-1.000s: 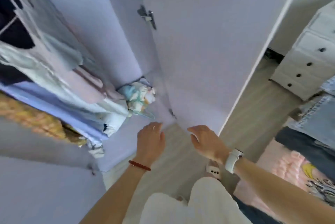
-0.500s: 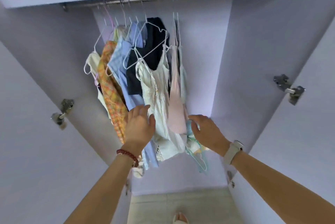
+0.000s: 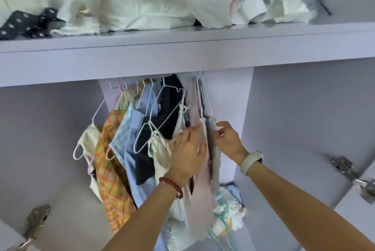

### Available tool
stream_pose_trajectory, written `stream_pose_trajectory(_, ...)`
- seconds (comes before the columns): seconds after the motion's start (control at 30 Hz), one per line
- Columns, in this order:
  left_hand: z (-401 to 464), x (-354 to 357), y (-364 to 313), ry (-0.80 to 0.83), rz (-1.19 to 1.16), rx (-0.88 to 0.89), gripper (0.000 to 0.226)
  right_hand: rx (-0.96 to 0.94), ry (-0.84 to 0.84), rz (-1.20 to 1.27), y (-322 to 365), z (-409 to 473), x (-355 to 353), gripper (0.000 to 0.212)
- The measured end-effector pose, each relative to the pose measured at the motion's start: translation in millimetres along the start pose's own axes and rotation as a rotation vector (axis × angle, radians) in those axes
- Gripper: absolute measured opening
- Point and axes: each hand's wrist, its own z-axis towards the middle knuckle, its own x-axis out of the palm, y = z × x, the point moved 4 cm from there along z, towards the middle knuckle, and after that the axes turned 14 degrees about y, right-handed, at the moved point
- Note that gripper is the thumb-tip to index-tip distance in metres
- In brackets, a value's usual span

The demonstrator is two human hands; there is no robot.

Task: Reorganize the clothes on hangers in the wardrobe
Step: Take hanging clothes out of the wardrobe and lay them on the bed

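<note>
Hands parting hung clothes in the wardrobe

Left hand [image 3: 187,154] fingers [image 3: 191,131] lie spread flat on the pink top [image 3: 202,185]; right hand [image 3: 228,141] fingers pinch the grey garment [image 3: 215,161] beside it, both hanging on white hangers [image 3: 199,96] below the shelf [image 3: 182,56].

The lilac wardrobe shelf [image 3: 182,47] looks like smooth, matt painted board. Thin white wire hangers [image 3: 160,112] have a coated, slightly glossy finish. The orange plaid cloth garment [image 3: 111,179] is woven and matt; the pale pink top [image 3: 200,189] is soft, smooth fabric. The silver door hinge [image 3: 343,166] is bare shiny metal. Crumpled white cloth bedding [image 3: 142,3] lies matt and creased; red wrist beads [image 3: 172,184] gleam.
</note>
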Motion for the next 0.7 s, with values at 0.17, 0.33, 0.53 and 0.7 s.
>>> stream_pose_trajectory(0.17, 24.7, 22.1, 2.3, 0.139, 0.048, 0.152, 0.064, -0.054, -0.107, -0.183, -1.3, -0.7, -28.5, 0.039)
stream_pose_trajectory(0.33, 32.1, 24.6, -0.2, 0.131, 0.066, 0.256, 0.065, 0.002, -0.14, -0.324, 8.3, 7.7, -54.1, 0.032)
stream_pose_trajectory(0.53, 40.5, 22.1, -1.9, 0.138, 0.127, 0.317, 0.053, 0.059, -0.268, -0.492, 22.0, 6.7, -67.8, 0.032)
stream_pose_trajectory(0.7, 39.3, 16.8, -4.8, 0.11, 0.081, 0.251, 0.047, 0.048, -0.414, -0.439, 18.4, -20.0, -77.1, 0.031)
